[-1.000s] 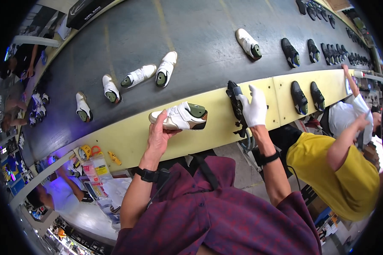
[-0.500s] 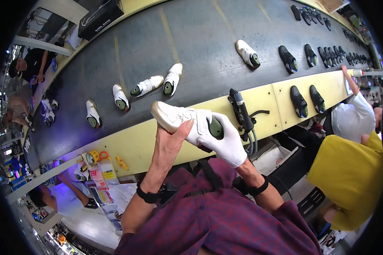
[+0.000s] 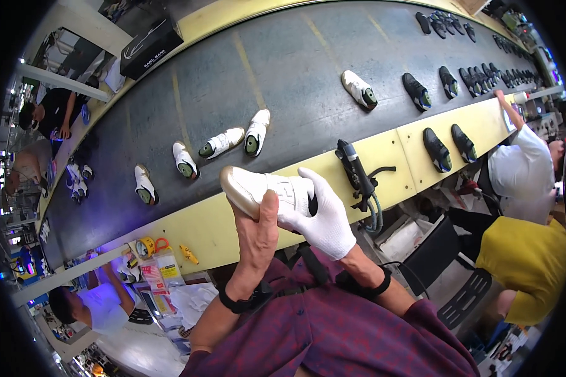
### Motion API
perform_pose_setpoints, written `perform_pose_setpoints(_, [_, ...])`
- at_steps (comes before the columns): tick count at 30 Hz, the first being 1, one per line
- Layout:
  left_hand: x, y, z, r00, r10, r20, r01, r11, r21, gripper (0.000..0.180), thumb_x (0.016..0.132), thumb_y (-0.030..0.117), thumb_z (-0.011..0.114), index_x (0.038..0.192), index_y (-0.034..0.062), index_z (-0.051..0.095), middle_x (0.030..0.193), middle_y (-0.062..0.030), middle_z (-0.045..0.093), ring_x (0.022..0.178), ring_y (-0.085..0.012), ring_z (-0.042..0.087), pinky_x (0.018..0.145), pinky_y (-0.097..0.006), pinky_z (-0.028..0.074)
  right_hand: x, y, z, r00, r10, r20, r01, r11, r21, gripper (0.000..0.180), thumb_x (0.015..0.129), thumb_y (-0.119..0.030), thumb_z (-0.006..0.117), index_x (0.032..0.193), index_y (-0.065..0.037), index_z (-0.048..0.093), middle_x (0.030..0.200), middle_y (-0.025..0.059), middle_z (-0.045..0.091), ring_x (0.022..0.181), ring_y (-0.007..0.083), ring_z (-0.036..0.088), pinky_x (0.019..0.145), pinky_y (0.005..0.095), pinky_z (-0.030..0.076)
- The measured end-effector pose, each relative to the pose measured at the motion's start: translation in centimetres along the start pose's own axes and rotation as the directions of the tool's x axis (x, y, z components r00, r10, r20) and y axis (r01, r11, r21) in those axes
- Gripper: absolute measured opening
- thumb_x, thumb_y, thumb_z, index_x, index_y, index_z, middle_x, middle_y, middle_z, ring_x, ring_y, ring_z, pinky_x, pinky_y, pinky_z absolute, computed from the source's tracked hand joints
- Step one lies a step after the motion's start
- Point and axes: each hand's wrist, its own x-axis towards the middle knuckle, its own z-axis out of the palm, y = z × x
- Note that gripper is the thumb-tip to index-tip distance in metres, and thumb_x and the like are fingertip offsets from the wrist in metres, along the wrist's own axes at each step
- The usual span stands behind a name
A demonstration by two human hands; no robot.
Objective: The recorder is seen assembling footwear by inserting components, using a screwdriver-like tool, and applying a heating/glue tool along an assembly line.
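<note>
A white sneaker point(image 3: 267, 191) with a pale tan sole is held up in front of me, toe to the left, over the near edge of the bench. My bare left hand point(image 3: 256, 229) grips it from below, thumb across its side. My right hand point(image 3: 324, 220), in a white knit glove, holds the heel end, with a finger stretched along the far side. The glove covers most of the shoe's opening. Beyond, several white sneakers lie on the dark conveyor belt, among them one white sneaker point(image 3: 256, 133) nearest behind the held shoe.
A black hand tool with hoses point(image 3: 356, 173) lies on the yellow ledge point(image 3: 390, 151) at right. Black shoes point(image 3: 437, 149) stand farther right. Yellow tape point(image 3: 145, 247) and a small yellow cutter point(image 3: 188, 254) are at left. A person in yellow point(image 3: 522, 264) sits close on the right.
The sneaker has turned in my hands, so its opening shows less and its side more. My right hand has shifted around the heel. The view has moved slightly.
</note>
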Motion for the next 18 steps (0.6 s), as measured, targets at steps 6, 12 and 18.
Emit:
perform_pose_setpoints(6, [-0.7,-0.2,-0.5,1.0,0.024,-0.009,-0.024,0.999,0.043,0.074,0.106,0.047,0.061,0.15,-0.0047,0.032,0.131,-0.0201,0.057,0.118,-0.0266,0.059,0.102,-0.04,0.048,-0.6,-0.5,1.2,0.999,0.005,-0.051,-0.003,0.999,0.044,0.068,0.082,-0.026,0.088,0.134,0.004,0.056,0.114,0.0197,0.068,0.105,0.0312,0.07,0.093,0.0392,0.055])
perform_pose_setpoints(12, [-0.7,0.7,-0.4,0.997,0.081,-0.01,-0.079,0.991,0.105,0.069,0.106,0.043,0.061,0.148,-0.005,0.034,0.129,-0.0205,0.058,0.116,-0.0268,0.06,0.101,-0.04,0.048,-1.4,-0.6,2.3,0.989,-0.008,-0.145,0.007,1.0,-0.007,0.055,0.088,-0.027,0.081,0.129,0.002,0.058,0.114,0.0214,0.068,0.103,0.0343,0.07,0.092,0.0397,0.055])
perform_pose_setpoints(18, [-0.4,0.3,-1.3,0.996,0.089,0.03,-0.092,0.99,0.103,0.07,0.106,0.04,0.06,0.152,-0.0056,0.032,0.129,-0.019,0.057,0.117,-0.025,0.058,0.102,-0.038,0.047,-1.2,-0.7,0.9,0.99,0.139,-0.018,-0.133,0.971,0.199,0.041,0.104,-0.028,0.06,0.129,0.005,0.06,0.115,0.0225,0.07,0.104,0.0322,0.07,0.094,0.0377,0.054])
